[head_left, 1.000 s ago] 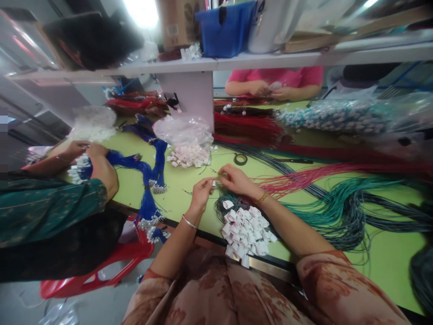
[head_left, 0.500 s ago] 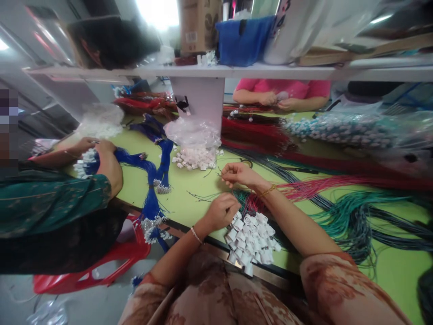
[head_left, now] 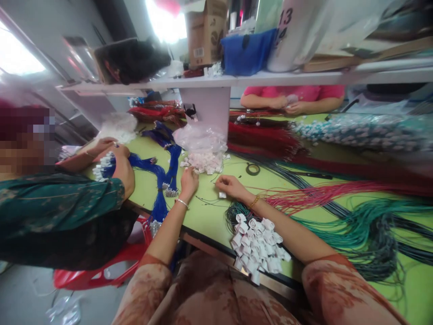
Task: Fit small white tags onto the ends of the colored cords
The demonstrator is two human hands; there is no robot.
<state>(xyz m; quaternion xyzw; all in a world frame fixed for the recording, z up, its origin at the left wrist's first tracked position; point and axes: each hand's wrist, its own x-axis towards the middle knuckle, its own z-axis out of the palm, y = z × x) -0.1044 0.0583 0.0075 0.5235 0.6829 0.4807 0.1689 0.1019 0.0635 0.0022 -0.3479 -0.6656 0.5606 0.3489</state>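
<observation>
My left hand [head_left: 190, 182] is at the near edge of a loose pile of small white plastic connectors [head_left: 204, 162], fingertips pinched together; what is between them is too small to make out. To its right, my right hand [head_left: 230, 186] is closed on a thin dark wire, whose tip shows at the fingers. Just beneath those fingers is a single white connector piece [head_left: 222, 195]; whether it hangs or lies there I cannot tell. Thin loose wires [head_left: 208, 201] lie between my hands. Close to my body sits a heap of white connectors [head_left: 257, 246] on wire ends.
A roll of black tape [head_left: 252, 169] lies beyond my right hand. Pink wires [head_left: 304, 192] and green wires [head_left: 358, 216] stretch across the right side. On the left, a co-worker's arm [head_left: 123, 174] works beside blue wire bundles [head_left: 158, 203]. Overhead runs a shelf [head_left: 250, 81] with a blue bin [head_left: 248, 52].
My left hand has moved left and away from me, from beside the wired heap to the loose connectors. My right hand has shifted slightly nearer. The view has turned a little left.
</observation>
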